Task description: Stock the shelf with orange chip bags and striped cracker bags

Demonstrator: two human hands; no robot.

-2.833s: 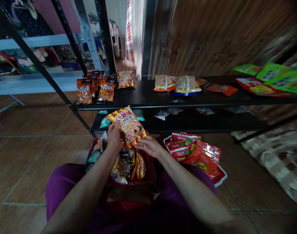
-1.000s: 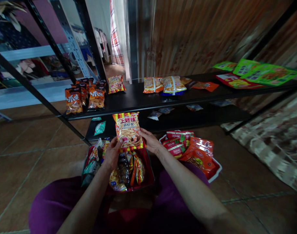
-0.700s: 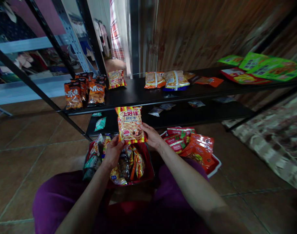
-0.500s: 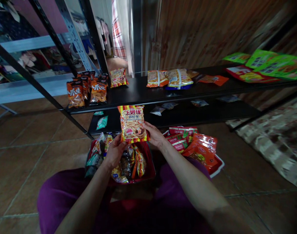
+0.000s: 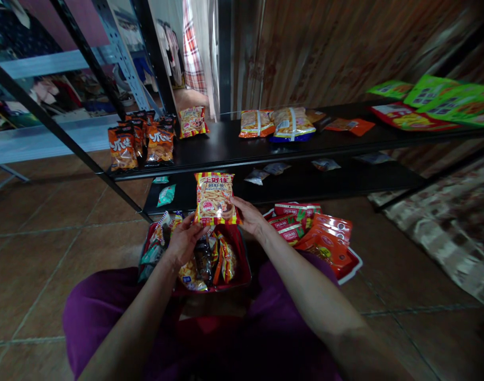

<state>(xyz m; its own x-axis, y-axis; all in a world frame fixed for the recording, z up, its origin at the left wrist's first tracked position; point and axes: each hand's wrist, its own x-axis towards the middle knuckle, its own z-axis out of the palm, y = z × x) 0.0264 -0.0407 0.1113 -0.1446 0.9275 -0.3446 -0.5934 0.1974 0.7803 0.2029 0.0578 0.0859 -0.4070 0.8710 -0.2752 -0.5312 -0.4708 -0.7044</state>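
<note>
Between my two hands is a yellow and red bag of prawn crackers (image 5: 215,200), its printed front facing me. My left hand (image 5: 185,239) grips its lower left corner, and my right hand (image 5: 247,216) has hold of its right edge. Directly beneath, a red basket (image 5: 245,264) contains several snack bags, among them a yellow-striped one (image 5: 227,260) and teal ones. A similar bag (image 5: 193,121) stands on the upper black shelf (image 5: 221,151), beside several orange and black snack bags (image 5: 161,144).
Right of my knees, a white-rimmed basket (image 5: 352,271) holds red packs (image 5: 290,233) and orange packs (image 5: 328,246). Clear-backed bags (image 5: 292,126) and green packs (image 5: 450,100) lie farther along the shelf. Small packets (image 5: 256,175) rest on the lower shelf. A slanting black post (image 5: 67,132) borders the left.
The prawn cracker bag has tipped back slightly, its top tilting away from me. Both hands keep their hold and have shifted only a little.
</note>
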